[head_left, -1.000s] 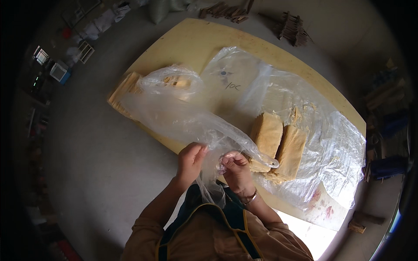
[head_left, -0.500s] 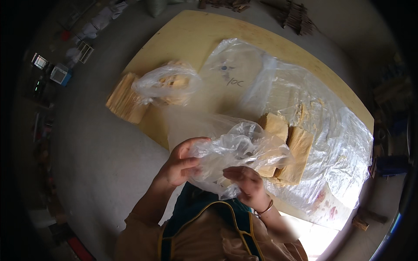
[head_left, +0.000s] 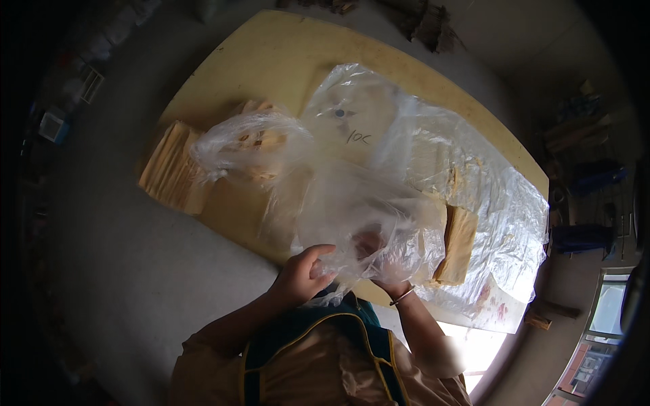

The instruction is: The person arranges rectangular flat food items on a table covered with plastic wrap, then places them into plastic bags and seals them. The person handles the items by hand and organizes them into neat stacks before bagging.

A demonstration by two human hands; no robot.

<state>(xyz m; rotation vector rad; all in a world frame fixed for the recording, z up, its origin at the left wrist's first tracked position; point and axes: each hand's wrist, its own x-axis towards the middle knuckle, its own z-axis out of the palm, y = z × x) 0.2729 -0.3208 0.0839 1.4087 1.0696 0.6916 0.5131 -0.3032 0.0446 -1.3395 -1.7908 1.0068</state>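
Observation:
A large clear plastic bag (head_left: 338, 196) is spread between my hands, over the near side of the table. My left hand (head_left: 303, 276) grips the bag's edge, thumb and fingers closed on it. My right hand (head_left: 371, 245) is inside the bag and shows only dimly through the plastic; its fingers are blurred. Just right of the bag lies a stack of folded yellowish sheets (head_left: 459, 245), on a sheet of clear plastic film (head_left: 494, 196). Another such stack is partly hidden behind the bag.
On the left of the yellow table (head_left: 264, 40) lie more yellowish stacks (head_left: 175, 162), one partly wrapped in a crumpled clear bag (head_left: 230, 135). Wood pieces (head_left: 433, 27) lie on the floor beyond the far edge. A window (head_left: 599, 325) stands at the lower right.
My right hand has gone from outside the crumpled bag to inside it, and the bag is now opened wider. My left hand has moved slightly right and down in view.

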